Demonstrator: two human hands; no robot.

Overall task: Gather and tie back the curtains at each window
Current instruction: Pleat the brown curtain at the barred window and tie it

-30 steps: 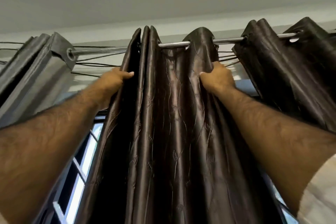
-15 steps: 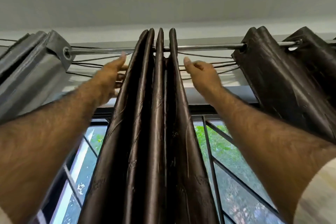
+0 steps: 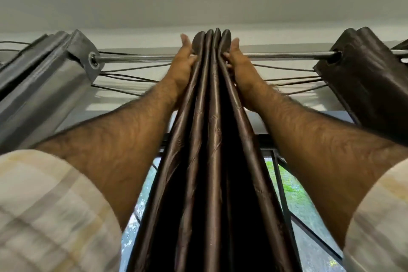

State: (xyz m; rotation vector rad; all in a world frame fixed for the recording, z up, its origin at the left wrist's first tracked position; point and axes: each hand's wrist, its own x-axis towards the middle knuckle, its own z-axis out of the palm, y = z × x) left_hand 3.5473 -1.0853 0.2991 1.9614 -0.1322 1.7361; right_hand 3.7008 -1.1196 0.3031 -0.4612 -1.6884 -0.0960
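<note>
— Both hands have closed in since half a second ago; the dark brown satin curtain (image 3: 212, 117) is now squeezed into a tight bundle of four folds.

— How do they hold it?

— Left hand (image 3: 182, 66) presses flat on the bundle's left side, right hand (image 3: 237, 66) on its right, fingers fairly straight, right fingertips slightly bent against the cloth.

— Where is it?

— Mid-span on the silver metal rod (image 3: 136, 58), between a grey curtain (image 3: 44, 81) at the left end and another brown curtain (image 3: 364, 77) at the right.
</note>
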